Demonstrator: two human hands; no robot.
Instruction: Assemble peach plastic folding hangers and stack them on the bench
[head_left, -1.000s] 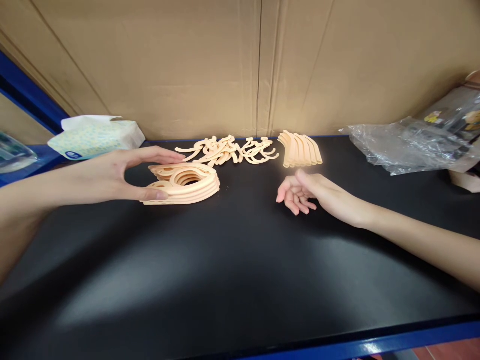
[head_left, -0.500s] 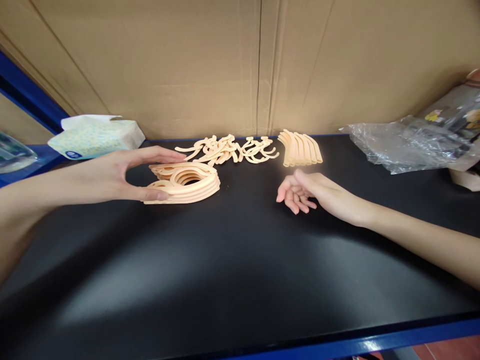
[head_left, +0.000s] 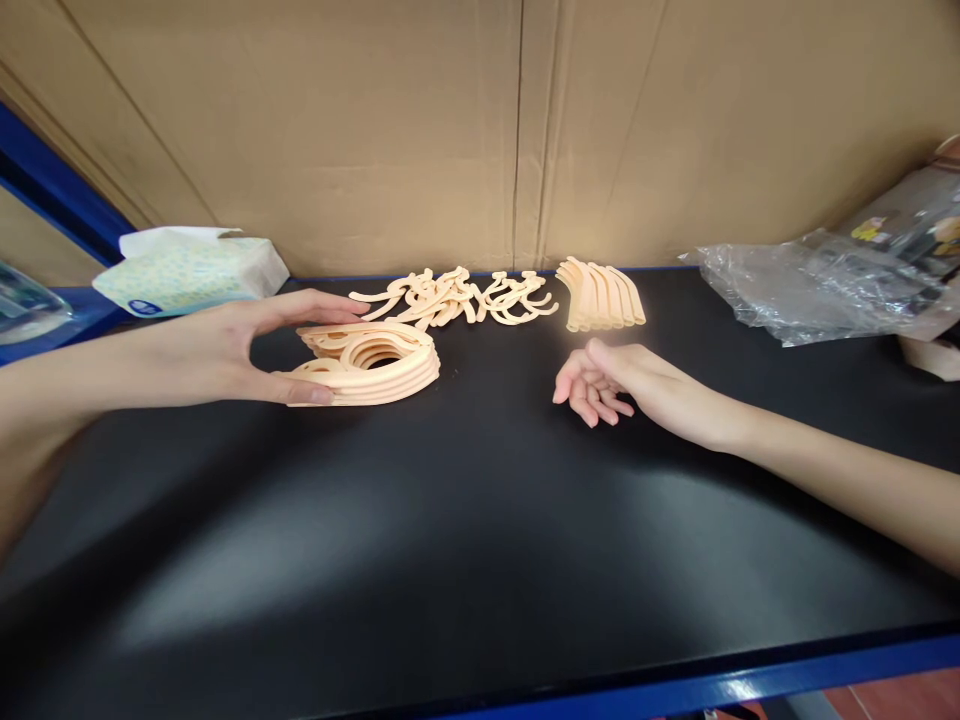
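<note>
A stack of flat, curved peach plastic pieces (head_left: 409, 375) with large round openings lies on the black tabletop (head_left: 465, 520), left of the middle. My left hand (head_left: 259, 345) spans its left end, fingers stretched out along the back edge and thumb against the front. The fingers are wide apart, not wrapped round the pieces. Well to the right, my right hand (head_left: 600, 385) hovers over the table with loosely curled fingers, holding nothing. Behind it lies a row of peach curved arm-like pieces (head_left: 604, 297), side by side.
Loose peach S-shaped hooks (head_left: 442, 300) lie heaped near the back, with a smaller group of hooks (head_left: 517, 298) beside them. A tissue pack (head_left: 195, 270) sits at back left, clear plastic bags (head_left: 817, 285) at right. Cardboard (head_left: 360, 140) walls the back; a blue edge (head_left: 720, 685) runs along the front.
Almost nothing differs. My left fingers have shifted very slightly at the stack; my right hand and the pieces stay where they were.
</note>
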